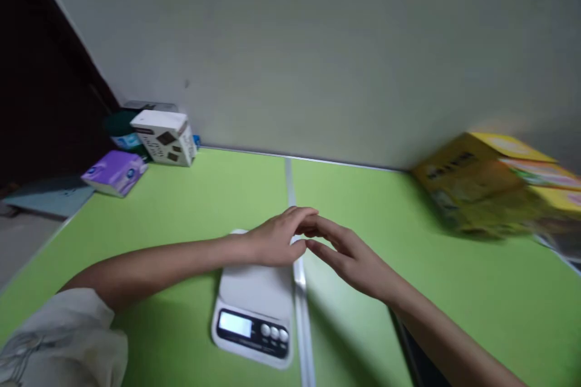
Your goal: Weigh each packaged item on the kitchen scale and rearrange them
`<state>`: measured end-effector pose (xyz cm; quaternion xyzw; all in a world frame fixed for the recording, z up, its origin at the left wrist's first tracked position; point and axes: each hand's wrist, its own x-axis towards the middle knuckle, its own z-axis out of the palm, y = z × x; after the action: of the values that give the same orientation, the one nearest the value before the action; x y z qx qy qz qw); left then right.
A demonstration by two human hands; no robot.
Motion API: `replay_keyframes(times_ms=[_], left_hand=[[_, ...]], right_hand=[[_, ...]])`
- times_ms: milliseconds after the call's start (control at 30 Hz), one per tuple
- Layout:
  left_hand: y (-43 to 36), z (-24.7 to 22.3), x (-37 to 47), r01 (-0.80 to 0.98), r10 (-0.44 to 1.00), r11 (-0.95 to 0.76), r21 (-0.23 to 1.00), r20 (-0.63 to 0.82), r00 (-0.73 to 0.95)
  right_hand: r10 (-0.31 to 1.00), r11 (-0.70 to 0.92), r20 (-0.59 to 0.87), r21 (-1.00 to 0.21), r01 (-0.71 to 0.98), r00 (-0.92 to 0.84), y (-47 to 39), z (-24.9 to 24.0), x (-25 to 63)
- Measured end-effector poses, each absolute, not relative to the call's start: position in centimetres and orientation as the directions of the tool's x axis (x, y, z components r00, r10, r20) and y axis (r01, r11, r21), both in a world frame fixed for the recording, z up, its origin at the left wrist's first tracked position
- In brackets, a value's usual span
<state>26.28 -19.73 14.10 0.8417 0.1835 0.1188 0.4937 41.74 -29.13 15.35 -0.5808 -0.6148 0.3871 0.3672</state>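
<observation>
A white digital kitchen scale (256,290) lies on the green tabletop (222,193), its display lit beside three round buttons on a black panel. The left hand (276,240) is over the scale's far right part, its wrist crossing above the weighing plate. The right hand (356,260) is just to the right of the scale, above the tabletop. Both hands are unclenched, thumbs parted from loosely bent fingers; the fingers overlap and the thumb tips meet near the scale's right edge. A pale strip (305,332) runs along the tabletop just beside the scale's right side. A loose white sleeve (72,338) covers the left arm, to the left of the scale. Beyond the scale to its left are a purple packet (115,172) and, near it, a white carton printed with brown squares (166,139). Well apart from the scale, beyond it to the right, is a yellow box (472,187); it is blurred, but its top appears to be open.
</observation>
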Motion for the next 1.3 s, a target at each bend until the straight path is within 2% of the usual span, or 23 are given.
replay_keyframes(times_ms=[100,167,300,400,500,633,733,800,967,1133,1233,1300], left_hand=[[-16.7,13.7,20.5,0.234,0.55,-0.438,0.868,0.053,0.833],[-13.9,13.6,17.0,0.321,0.637,-0.492,0.809,0.083,0.766],[-6.6,14.4,11.2,0.578,0.798,-0.587,0.567,0.281,0.534],[-1.1,14.8,8.7,0.72,0.805,-0.576,0.387,0.419,0.419],[2.4,14.1,7.8,0.775,0.788,-0.566,0.28,0.461,0.408],[3.5,12.3,8.2,0.793,0.781,-0.559,0.244,0.475,0.405],[3.6,11.4,8.5,0.796,0.759,-0.564,0.219,0.517,0.396],[3.7,11.2,8.5,0.799,0.747,-0.565,0.206,0.54,0.388],[3.9,11.0,8.3,0.792,0.735,-0.574,0.208,0.557,0.387],[1.7,11.1,7.5,0.786,0.711,-0.591,0.181,0.578,0.401],[-0.4,12.5,6.1,0.719,0.666,-0.672,0.176,0.568,0.484],[-1.4,14.3,5.1,0.657,0.641,-0.722,0.217,0.568,0.517]], right_hand=[[0.981,0.09,-0.002,-0.884,0.46,-0.194,-23.6,15.1,36.1],[0.972,0.092,-0.017,-0.89,0.447,-0.233,-19.6,14.4,33.0],[0.987,0.108,0.045,-0.893,0.437,-0.152,-11.7,13.1,28.2],[0.982,0.183,0.176,-0.832,0.525,-0.063,-6.4,13.0,25.9],[0.956,0.245,0.291,-0.729,0.639,-0.035,-2.5,13.0,24.3],[0.923,0.285,0.382,-0.603,0.745,-0.043,0.6,12.8,23.2],[0.871,0.367,0.485,-0.551,0.749,-0.07,2.6,12.8,23.2],[0.856,0.394,0.512,-0.563,0.726,-0.068,4.0,13.0,23.3],[0.921,0.323,0.387,-0.688,0.65,-0.048,6.0,13.8,23.3],[0.905,0.369,0.418,-0.679,0.634,-0.079,3.8,14.4,22.6],[0.914,0.363,0.389,-0.66,0.657,-0.114,0.4,15.3,23.7],[0.919,0.363,0.372,-0.674,0.644,-0.129,-3.0,16.5,25.7]])
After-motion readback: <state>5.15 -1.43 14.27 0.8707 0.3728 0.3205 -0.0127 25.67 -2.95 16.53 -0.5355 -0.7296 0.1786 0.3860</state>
